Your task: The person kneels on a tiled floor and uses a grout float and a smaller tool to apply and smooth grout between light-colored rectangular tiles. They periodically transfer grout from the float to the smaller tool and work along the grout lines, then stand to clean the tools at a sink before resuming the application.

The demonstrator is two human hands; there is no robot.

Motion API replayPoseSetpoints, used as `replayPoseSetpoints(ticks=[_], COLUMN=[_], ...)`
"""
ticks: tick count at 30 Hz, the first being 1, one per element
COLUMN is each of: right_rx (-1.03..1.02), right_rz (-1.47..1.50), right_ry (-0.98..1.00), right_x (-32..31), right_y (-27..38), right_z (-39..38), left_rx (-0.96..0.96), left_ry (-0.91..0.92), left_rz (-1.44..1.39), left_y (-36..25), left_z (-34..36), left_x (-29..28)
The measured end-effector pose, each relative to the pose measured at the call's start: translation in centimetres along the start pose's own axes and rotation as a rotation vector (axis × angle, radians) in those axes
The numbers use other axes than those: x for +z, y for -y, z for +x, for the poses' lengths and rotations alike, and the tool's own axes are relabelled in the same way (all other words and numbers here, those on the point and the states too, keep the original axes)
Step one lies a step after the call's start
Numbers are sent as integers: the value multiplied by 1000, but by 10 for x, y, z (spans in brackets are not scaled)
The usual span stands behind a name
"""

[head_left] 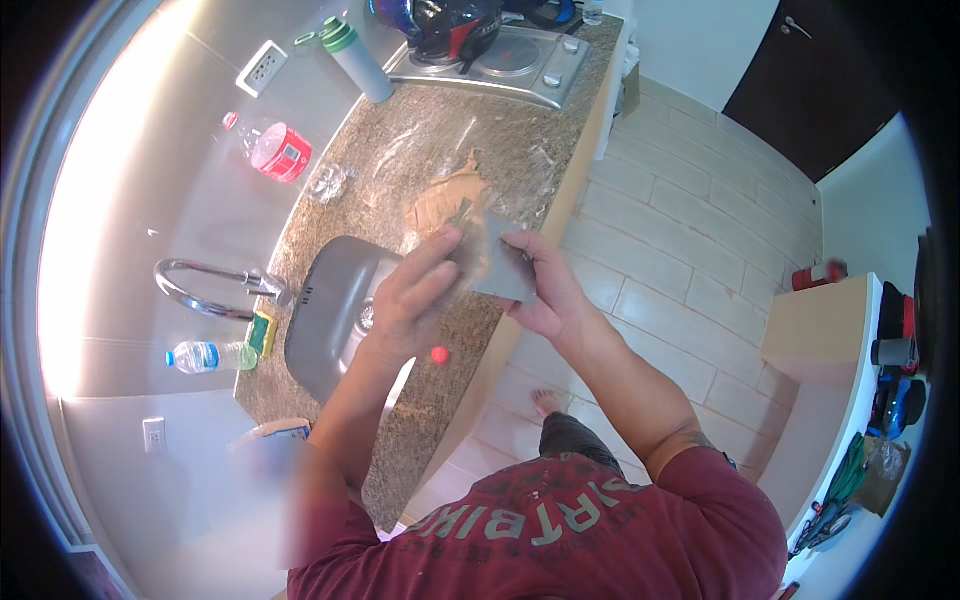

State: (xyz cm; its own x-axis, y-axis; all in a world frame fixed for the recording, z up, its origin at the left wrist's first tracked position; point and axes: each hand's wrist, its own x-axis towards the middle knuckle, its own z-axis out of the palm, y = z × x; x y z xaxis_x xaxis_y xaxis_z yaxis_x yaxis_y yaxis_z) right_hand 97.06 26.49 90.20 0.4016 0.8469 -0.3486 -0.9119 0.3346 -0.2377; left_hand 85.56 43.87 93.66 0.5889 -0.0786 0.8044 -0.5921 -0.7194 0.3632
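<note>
While held above granite countertop (440, 395): grey rectangular panel (505, 265), near front edge.
Right hand (550, 295): pinching panel between thumb and fingers.
Left hand (405, 300): blurred, with bent fingers; impossible to tell whether gripping.

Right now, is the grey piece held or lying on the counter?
Held: the right hand grips the grey piece by its edge.

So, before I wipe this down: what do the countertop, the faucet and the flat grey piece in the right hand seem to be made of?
Countertop: probably granite or a lookalike, brown and speckled, with a slight sheen.
Faucet: likely chromed metal, shiny with sharp highlights.
Flat grey piece: smooth-looking, perhaps metal or plastic; its plain surface leaves it open.
</note>
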Motion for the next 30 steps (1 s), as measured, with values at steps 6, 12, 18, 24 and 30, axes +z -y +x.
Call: replayPoseSetpoints(ticks=[6,12,18,24,30], right_rx=[-44,-249,-331,-413,-386], right_rz=[-42,-49,-40,-62,-168], right_ry=[-73,60,-60,-307,-396], right_x=[2,-25,-65,-99,-123], right_y=[-5,34,46,37,43], right_z=[-12,-23,-46,-68,-66], left_rx=[-52,-859,-1596,-1310,-1184], left_ry=[340,232,-234,229,137], left_rz=[280,453,-249,472,559], left_y=[0,59,179,215,210], left_z=[-20,-83,-141,-110,-1], left_x=[-33,-55,-82,-5,76])
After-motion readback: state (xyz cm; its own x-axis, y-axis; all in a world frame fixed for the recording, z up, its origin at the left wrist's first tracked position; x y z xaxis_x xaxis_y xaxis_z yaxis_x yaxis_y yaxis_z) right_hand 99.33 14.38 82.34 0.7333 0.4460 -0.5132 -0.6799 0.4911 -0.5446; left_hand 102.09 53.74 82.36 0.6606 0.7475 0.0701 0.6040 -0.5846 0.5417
